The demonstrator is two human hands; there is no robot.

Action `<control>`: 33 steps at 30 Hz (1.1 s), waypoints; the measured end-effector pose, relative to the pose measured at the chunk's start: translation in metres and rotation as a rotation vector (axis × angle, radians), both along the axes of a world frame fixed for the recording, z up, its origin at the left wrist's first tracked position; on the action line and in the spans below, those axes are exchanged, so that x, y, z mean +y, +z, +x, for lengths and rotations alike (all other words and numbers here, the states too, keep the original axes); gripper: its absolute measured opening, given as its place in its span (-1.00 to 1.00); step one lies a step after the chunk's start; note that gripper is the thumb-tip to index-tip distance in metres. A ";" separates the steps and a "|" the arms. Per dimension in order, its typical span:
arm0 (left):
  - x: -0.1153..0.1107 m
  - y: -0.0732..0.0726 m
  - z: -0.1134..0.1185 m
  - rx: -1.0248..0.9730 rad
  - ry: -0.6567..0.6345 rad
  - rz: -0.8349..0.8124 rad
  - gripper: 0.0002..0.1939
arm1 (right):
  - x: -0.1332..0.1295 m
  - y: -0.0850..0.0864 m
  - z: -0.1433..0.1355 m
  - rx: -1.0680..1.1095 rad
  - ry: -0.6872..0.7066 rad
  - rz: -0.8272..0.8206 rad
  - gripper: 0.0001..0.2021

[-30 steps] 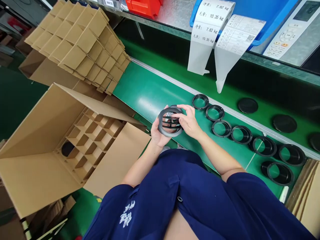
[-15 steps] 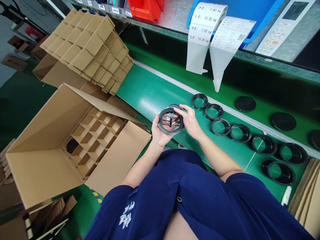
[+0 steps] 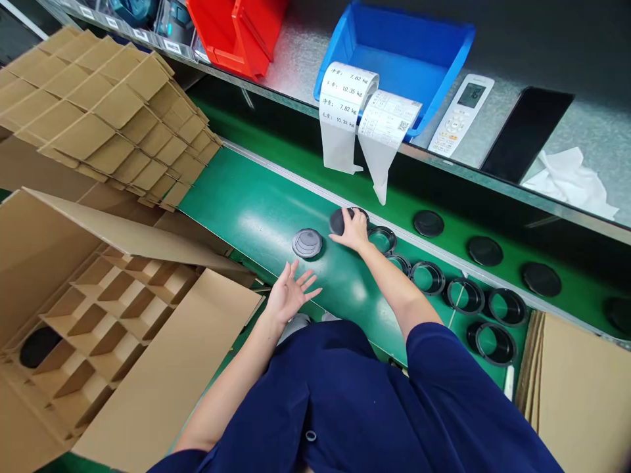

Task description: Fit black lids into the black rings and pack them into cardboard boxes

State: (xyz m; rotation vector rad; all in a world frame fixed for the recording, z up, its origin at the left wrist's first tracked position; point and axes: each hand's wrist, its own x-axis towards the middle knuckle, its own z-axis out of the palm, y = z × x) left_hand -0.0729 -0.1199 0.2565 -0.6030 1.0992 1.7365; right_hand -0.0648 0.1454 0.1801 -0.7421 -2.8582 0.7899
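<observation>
A grey slatted disc lies flat on the green surface, near the dark disc in the right hand.

rings 7 (1 partly hidden) | pale grey disc 1 | far-row discs 4 | blue bin 1
</observation>
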 end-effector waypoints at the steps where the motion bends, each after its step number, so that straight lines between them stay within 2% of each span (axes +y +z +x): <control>1: -0.007 -0.003 -0.001 0.003 0.007 0.000 -0.40 | 0.018 -0.009 -0.007 -0.032 -0.055 0.030 0.13; 4: -0.031 -0.015 -0.002 -0.023 0.073 -0.054 -0.45 | 0.051 -0.037 -0.017 -0.124 -0.094 0.079 0.15; 6: -0.044 -0.022 -0.001 -0.059 0.129 -0.110 -0.50 | 0.054 -0.051 -0.016 -0.156 -0.056 0.088 0.16; 8: -0.056 -0.029 0.002 -0.095 0.172 -0.154 -0.56 | 0.044 -0.057 -0.016 -0.176 -0.022 0.097 0.15; 11: -0.069 -0.037 0.006 -0.135 0.215 -0.198 -0.66 | 0.025 -0.048 -0.020 -0.169 0.021 0.109 0.05; 13: -0.076 -0.043 0.009 -0.158 0.222 -0.225 -0.71 | 0.016 -0.037 -0.027 -0.069 0.040 0.137 -0.07; 15: -0.080 -0.050 0.010 -0.153 0.191 -0.263 -0.75 | 0.011 -0.030 -0.033 0.060 0.045 0.174 -0.19; 16: -0.080 -0.055 0.009 -0.097 0.125 -0.301 -0.77 | 0.010 -0.030 -0.035 0.093 0.054 0.178 -0.22; 19: -0.061 -0.070 -0.002 0.250 -0.194 -0.465 -0.75 | 0.011 -0.044 -0.036 -0.006 0.090 0.109 -0.27; 21: -0.032 -0.078 -0.016 0.497 -0.357 -0.539 -0.76 | 0.013 -0.054 -0.034 -0.097 0.105 0.063 -0.25; 22: -0.014 -0.081 -0.024 0.592 -0.398 -0.551 -0.72 | 0.015 -0.057 -0.033 -0.132 0.115 0.057 -0.21; 23: 0.006 -0.082 -0.033 0.707 -0.463 -0.553 -0.58 | 0.016 -0.057 -0.030 -0.169 0.133 0.060 -0.16; 24: 0.025 -0.082 -0.042 0.849 -0.584 -0.547 -0.36 | 0.018 -0.055 -0.028 -0.214 0.158 0.067 -0.10; 26: 0.059 -0.080 -0.061 0.997 -0.718 -0.554 0.02 | 0.022 -0.049 -0.022 -0.372 0.209 0.090 0.06; 27: 0.072 -0.080 -0.071 1.035 -0.787 -0.560 0.11 | 0.025 -0.048 -0.020 -0.458 0.203 0.098 0.12; 28: 0.081 -0.080 -0.081 1.055 -0.842 -0.572 0.11 | 0.028 -0.048 -0.018 -0.505 0.206 0.103 0.11; 31: 0.089 -0.086 -0.101 1.102 -0.948 -0.618 0.06 | 0.035 -0.055 -0.014 -0.459 0.161 0.111 0.06; 32: 0.084 -0.090 -0.102 1.136 -1.008 -0.633 0.10 | 0.036 -0.056 -0.012 -0.405 0.129 0.108 0.06; 33: 0.076 -0.094 -0.100 1.168 -1.011 -0.641 0.14 | 0.035 -0.056 -0.009 -0.343 0.115 0.102 0.07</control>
